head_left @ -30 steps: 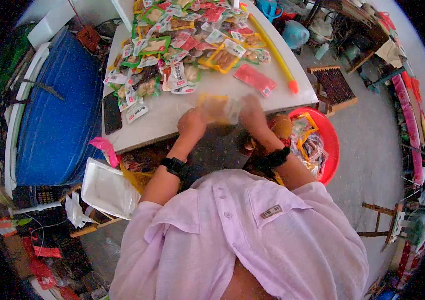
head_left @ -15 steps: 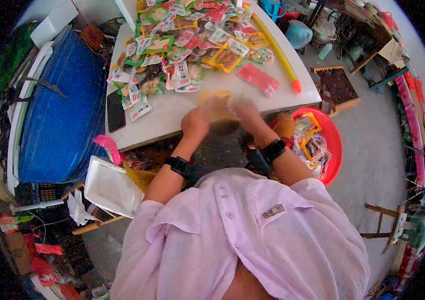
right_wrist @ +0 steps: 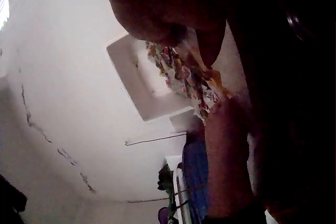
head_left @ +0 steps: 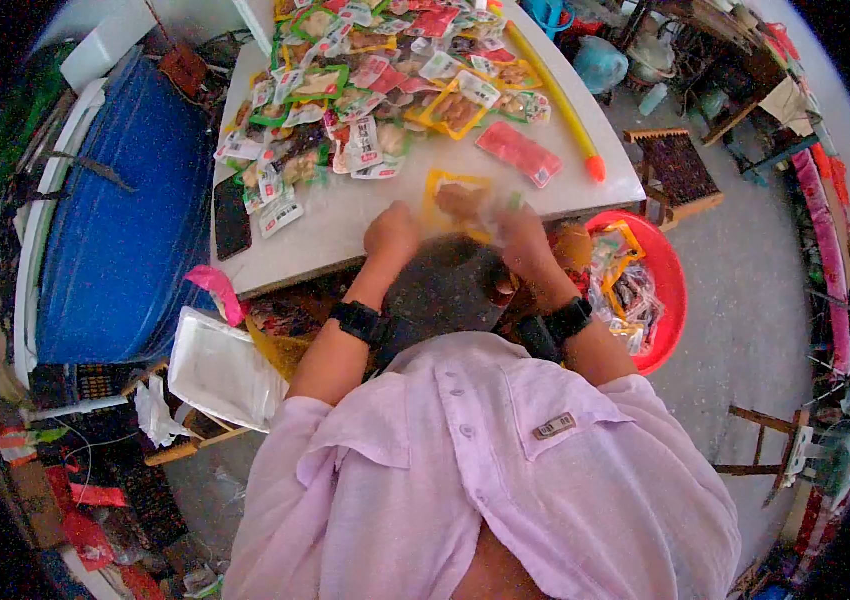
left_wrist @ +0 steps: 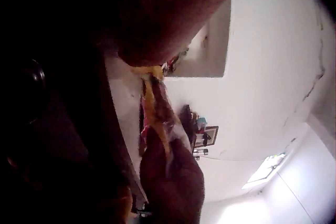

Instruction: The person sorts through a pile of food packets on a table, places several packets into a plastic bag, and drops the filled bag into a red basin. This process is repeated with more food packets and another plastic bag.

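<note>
A yellow-edged clear food packet point(head_left: 460, 203) with brown contents is stretched between my two hands over the table's near edge. My right hand point(head_left: 526, 243) pinches its right end; the left wrist view shows thumb and fingers of that hand point(left_wrist: 173, 182) on the packet point(left_wrist: 160, 108). My left hand point(head_left: 392, 238), fingers curled, holds the packet's left edge, where its fingertips meet the yellow border in the left wrist view. Motion blurs the packet's right end. Beyond it a heap of similar packets point(head_left: 365, 90) covers the white table point(head_left: 345, 220).
A red sealed packet point(head_left: 520, 153) and a yellow tube with an orange tip point(head_left: 560, 95) lie on the table's right side. A phone point(head_left: 233, 220) is at the left edge. A red basin point(head_left: 673, 290) of packets stands low right, and a white foam box point(head_left: 225, 370) low left.
The packet has tilted down towards its right end and shows less blur. My right hand has shifted a little right and down; my left hand has moved little.
</note>
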Demonstrator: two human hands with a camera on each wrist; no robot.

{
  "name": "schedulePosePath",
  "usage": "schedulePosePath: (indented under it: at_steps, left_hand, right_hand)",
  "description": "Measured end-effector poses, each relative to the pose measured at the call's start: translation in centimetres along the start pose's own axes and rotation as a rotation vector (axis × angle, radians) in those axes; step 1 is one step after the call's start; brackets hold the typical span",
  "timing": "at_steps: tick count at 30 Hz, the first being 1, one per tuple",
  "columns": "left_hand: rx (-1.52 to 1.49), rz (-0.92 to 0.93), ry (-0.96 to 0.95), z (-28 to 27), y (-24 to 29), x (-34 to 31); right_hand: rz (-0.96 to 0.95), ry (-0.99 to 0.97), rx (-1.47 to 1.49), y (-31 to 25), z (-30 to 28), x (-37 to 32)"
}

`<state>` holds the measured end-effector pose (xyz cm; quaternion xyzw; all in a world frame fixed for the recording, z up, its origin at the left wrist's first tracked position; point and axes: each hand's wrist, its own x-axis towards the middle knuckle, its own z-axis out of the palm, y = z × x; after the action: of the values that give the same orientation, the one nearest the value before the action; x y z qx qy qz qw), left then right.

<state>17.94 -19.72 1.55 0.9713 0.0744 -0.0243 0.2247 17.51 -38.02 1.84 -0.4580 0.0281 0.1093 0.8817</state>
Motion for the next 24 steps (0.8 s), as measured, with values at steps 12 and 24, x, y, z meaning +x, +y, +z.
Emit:
schedulePosePath:
  at_steps: [12, 24]
  left_hand:
    - [-0.225, 0.174, 0.132, 0.4, 0.1, -1.5]
    - [-0.173, 0.186, 0.047, 0.9, 0.0, -1.8]
  right_hand:
    - [-0.271, -0.419, -0.703, -0.8, 1.6, 1.0]
    - [-0.464, -0.666, -1.684, -0.5, 1.0, 4.8]
